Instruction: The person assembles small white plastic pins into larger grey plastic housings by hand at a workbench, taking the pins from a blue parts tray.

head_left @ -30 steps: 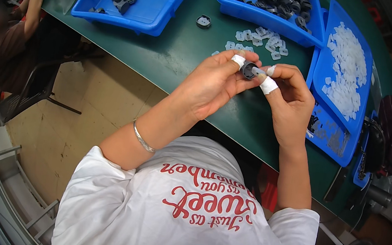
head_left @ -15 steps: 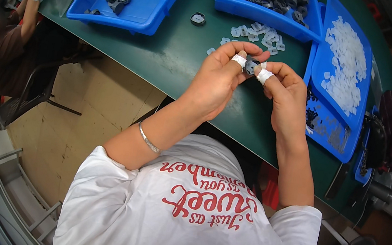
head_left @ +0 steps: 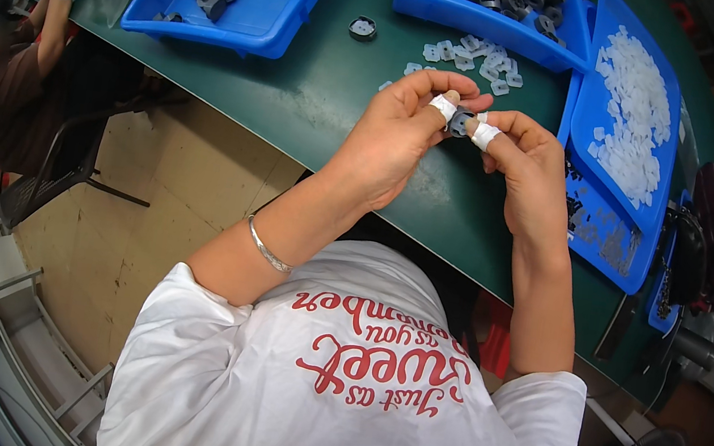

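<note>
Between both hands, above the green table, is a small round dark plastic housing (head_left: 458,123) with a pale insert in it. My left hand (head_left: 401,130) pinches it from the left, its thumb wrapped in white tape. My right hand (head_left: 523,159), also taped at the thumb, grips its right side with thumb and forefinger. The fingers hide much of the part. Just beyond the hands lie several translucent white plastic pieces (head_left: 492,64) in a loose group. One similar black housing with a white insert (head_left: 363,29) rests alone on the table to their left.
At the back left, a blue tray (head_left: 261,25) holds several black housings. Another blue tray (head_left: 490,33) at the back is heaped with them. On the right, a blue tray (head_left: 580,135) of white pieces overlaps one with small dark parts. A person (head_left: 12,101) sits at far left.
Both hands stay together on the housing, which has turned slightly between the fingers. My right wrist has shifted a little to the right.
</note>
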The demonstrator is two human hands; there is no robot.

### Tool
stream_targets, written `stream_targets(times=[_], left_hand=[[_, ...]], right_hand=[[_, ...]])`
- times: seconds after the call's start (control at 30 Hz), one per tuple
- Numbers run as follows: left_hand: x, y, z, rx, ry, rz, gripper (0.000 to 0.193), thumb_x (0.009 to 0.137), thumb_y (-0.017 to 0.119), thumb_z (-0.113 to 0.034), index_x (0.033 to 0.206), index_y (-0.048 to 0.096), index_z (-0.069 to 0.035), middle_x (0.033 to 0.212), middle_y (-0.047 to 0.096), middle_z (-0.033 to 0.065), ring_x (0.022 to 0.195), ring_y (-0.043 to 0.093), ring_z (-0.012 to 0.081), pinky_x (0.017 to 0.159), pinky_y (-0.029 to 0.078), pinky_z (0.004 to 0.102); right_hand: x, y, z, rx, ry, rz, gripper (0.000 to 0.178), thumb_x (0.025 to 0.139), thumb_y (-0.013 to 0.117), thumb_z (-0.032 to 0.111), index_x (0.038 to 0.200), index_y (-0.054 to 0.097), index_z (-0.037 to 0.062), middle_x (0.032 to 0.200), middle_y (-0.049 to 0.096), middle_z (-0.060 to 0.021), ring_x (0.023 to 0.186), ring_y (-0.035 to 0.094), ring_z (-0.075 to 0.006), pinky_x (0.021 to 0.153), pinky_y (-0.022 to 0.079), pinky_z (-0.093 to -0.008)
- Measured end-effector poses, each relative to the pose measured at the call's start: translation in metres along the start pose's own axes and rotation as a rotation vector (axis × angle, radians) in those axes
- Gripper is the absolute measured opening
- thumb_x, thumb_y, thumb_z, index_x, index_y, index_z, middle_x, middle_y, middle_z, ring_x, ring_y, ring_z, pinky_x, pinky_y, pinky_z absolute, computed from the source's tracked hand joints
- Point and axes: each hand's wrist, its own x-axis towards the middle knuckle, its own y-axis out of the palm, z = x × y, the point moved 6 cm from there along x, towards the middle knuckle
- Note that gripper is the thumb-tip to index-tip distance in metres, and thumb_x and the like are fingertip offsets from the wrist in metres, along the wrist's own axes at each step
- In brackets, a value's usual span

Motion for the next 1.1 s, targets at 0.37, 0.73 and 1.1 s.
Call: stream_targets(times=[0.37, 0.73, 1.1], left_hand=[[-0.002, 0.002, -0.004, 0.072, 0.032, 0.048, 0.03, 0.098, 0.044, -0.007, 0.125, 0.047, 0.006, 0.124, 0.054, 0.0164, 0.12, 0.052, 0.0213, 0.102, 0.042, 0.0318], [-0.013, -0.005, -0.004, 0.288, -0.03, 0.028, 0.033, 0.095, 0.049, -0.006, 0.125, 0.05, 0.007, 0.113, 0.06, 0.0129, 0.101, 0.059, 0.0151, 0.093, 0.046, 0.0284], [-0.012, -0.011, -0.007, 0.27, 0.025, -0.007, 0.027, 0.089, 0.053, 0.002, 0.116, 0.055, 0.008, 0.102, 0.063, 0.0114, 0.088, 0.062, 0.0132, 0.081, 0.051, 0.025]], right_hand=[[0.004, 0.004, -0.009, 0.06, -0.019, -0.043, 0.027, 0.083, 0.069, 0.004, 0.106, 0.056, 0.0005, 0.094, 0.064, -0.0058, 0.08, 0.061, -0.0101, 0.068, 0.052, -0.0207], [-0.001, 0.006, 0.005, 0.082, -0.139, 0.0, 0.021, 0.086, 0.065, 0.0, 0.105, 0.061, -0.0055, 0.091, 0.066, -0.0081, 0.08, 0.064, -0.0119, 0.074, 0.054, -0.0236], [0.0, 0.006, 0.001, 0.041, -0.081, 0.023, 0.021, 0.087, 0.062, 0.0, 0.107, 0.063, -0.0066, 0.093, 0.067, -0.01, 0.079, 0.065, -0.0124, 0.074, 0.055, -0.0236]])
